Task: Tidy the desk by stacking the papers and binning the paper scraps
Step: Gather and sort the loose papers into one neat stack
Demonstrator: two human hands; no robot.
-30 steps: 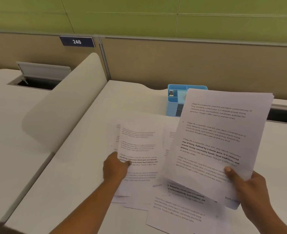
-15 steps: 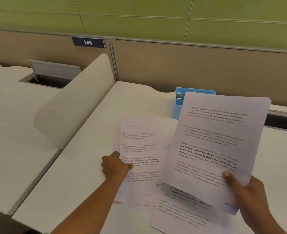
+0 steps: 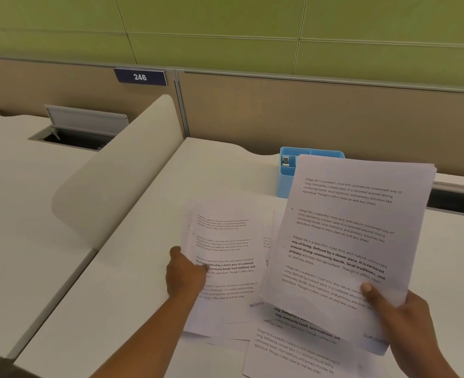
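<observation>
White desk (image 3: pixel 143 268) is standing against tan partition (image 3: pixel 307 113) bearing blue 246 plate (image 3: pixel 140 77), green wall panels (image 3: pixel 225 20) rising behind, curved white divider (image 3: pixel 116 181) screening off neighbouring desk (image 3: pixel 20 200) with open cable hatch (image 3: pixel 75 137).

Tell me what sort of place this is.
Probably an open-plan office: a plate numbered 246 on the partition, a divider beside the desk, and printed papers spread on it.

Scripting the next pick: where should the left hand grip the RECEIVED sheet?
Left long edge, mid-height, coming from the left. The RECEIVED sheet lies flat with that edge free, while its right side is covered by the stack in the right hand. The left hand pinches there.
</observation>
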